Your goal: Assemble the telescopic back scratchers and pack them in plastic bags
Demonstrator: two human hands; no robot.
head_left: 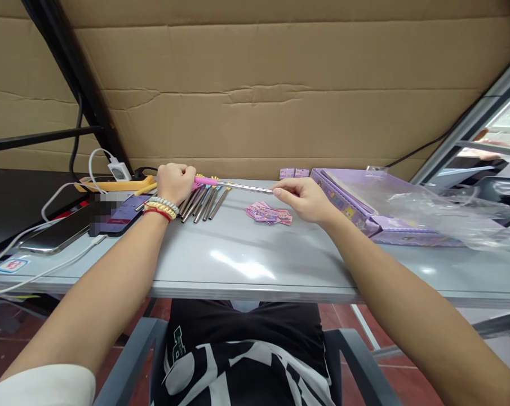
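Observation:
A thin metal rod [248, 186] with a bright pink end piece [204, 180] is stretched level between my two hands, above the table. My left hand [176, 183] is closed around the pink end. The fingers and thumb of my right hand [301, 197] pinch the rod's other end. Just below my left hand lies a row of metal tubes [202, 203] with coloured tips, partly hidden by that hand. On the table, left of my right hand, is a fanned pile of small pink and purple printed cards [268, 213].
A purple printed box [343, 200] with clear plastic wrapping [444, 211] stands at the right. Two small purple packs [294, 173] sit by the cardboard wall. On the left are phones [60, 228], white cables [64, 259], a charger [119, 169] and a yellow power strip [123, 184].

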